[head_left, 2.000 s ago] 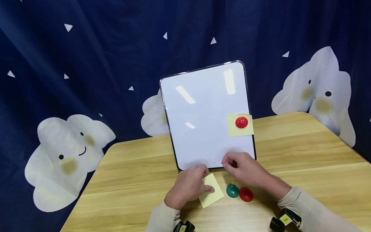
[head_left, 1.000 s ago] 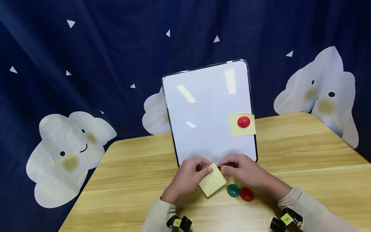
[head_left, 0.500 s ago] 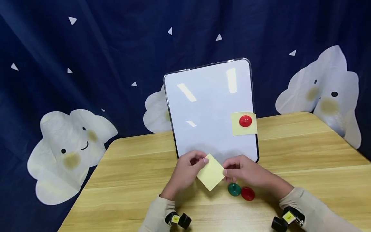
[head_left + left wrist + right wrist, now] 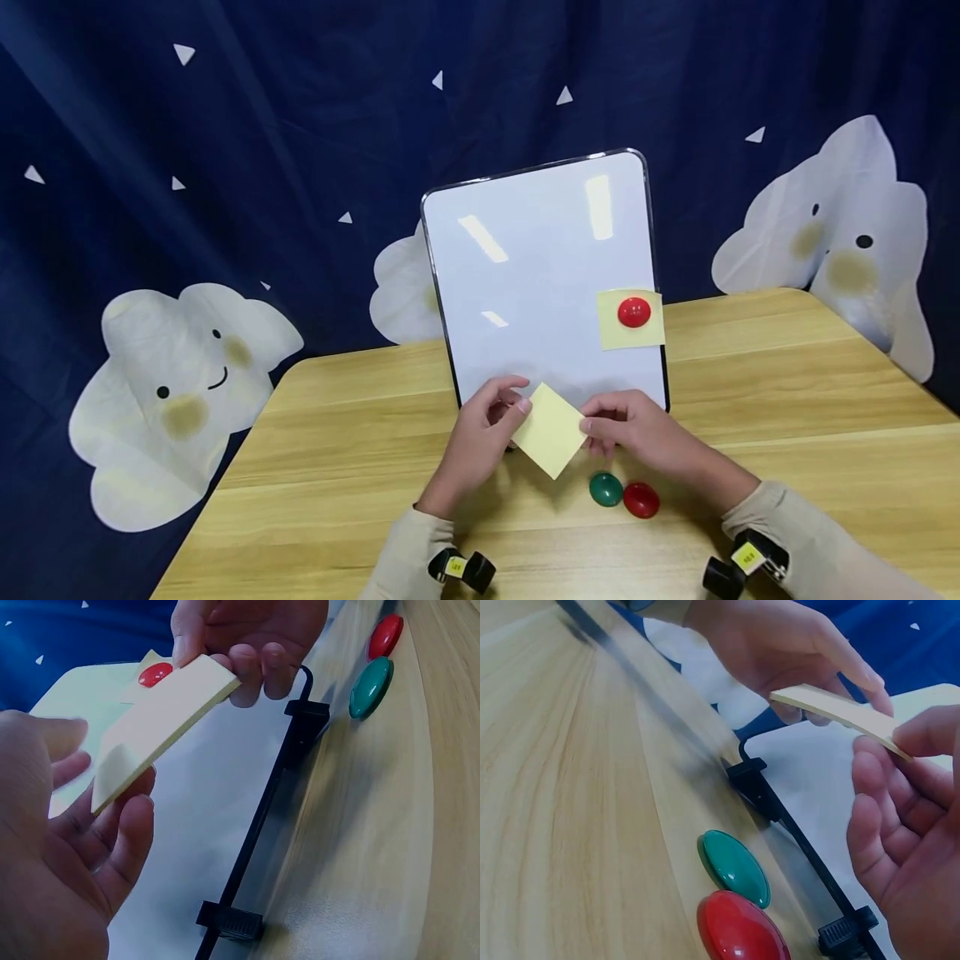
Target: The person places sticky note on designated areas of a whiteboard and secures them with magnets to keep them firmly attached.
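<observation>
A pad of pale yellow sticky notes (image 4: 551, 431) is up off the table in front of the whiteboard (image 4: 540, 275), one corner pointing down. My right hand (image 4: 637, 425) pinches its right corner between thumb and fingers. At the left corner is my left hand (image 4: 476, 433), its curled fingers behind the pad and its thumb near the edge; the left wrist view shows that thumb (image 4: 64, 737) raised off the face. A green round magnet (image 4: 606, 489) and a red round magnet (image 4: 641, 500) lie side by side on the table, below my right hand.
The whiteboard stands tilted on the wooden table (image 4: 337, 467), with black clips (image 4: 845, 930) along its lower edge. A red magnet (image 4: 634, 312) sits on a yellow sticky note (image 4: 611, 333) at the board's right edge. Behind hangs a dark blue curtain (image 4: 300, 125) with clouds.
My left hand has raised the pad from the table toward the board and turned it. My right hand has taken hold of its right corner. The two table magnets stay put.
</observation>
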A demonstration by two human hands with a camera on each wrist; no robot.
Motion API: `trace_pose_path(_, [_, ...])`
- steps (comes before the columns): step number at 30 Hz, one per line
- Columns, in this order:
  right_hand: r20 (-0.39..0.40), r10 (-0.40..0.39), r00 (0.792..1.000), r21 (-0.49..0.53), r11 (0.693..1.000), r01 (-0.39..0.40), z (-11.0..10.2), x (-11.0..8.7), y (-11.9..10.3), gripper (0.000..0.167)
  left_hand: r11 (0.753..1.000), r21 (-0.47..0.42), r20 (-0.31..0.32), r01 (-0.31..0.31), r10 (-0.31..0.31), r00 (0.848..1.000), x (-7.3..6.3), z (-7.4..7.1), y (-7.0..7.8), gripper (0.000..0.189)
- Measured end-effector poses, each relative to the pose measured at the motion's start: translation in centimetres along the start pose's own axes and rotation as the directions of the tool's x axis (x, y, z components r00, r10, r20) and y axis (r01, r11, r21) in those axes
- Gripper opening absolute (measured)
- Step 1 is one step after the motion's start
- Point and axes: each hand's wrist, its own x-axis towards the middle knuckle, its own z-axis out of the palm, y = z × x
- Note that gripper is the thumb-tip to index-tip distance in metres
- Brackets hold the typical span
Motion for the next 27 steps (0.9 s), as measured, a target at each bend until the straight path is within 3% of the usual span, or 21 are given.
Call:
trace_pose_path(10, [-0.169,0.070,0.983,0.149,0.988,-0.045,-0.24,0.10,-0.15,0.025,0.998,-0.058,0.028,-0.039,0.041,0.999,-0.05,0.08,-0.16,0.034])
trace_pose_path(19, [-0.189,0.070,0.979,0.171,0.985,-0.038,-0.27,0.20,-0.06,0.027,0.999,-0.011,0.065,-0.050,0.051,0.997,-0.06,-0.20,0.10,0.041])
trace_pose_path(27, [-0.204,0.092,0.975,0.209,0.977,-0.049,-0.26,0.31,0.07,0.030,0.994,-0.031,0.135,-0.108,0.111,0.985,-0.22,-0.33,0.51,0.050])
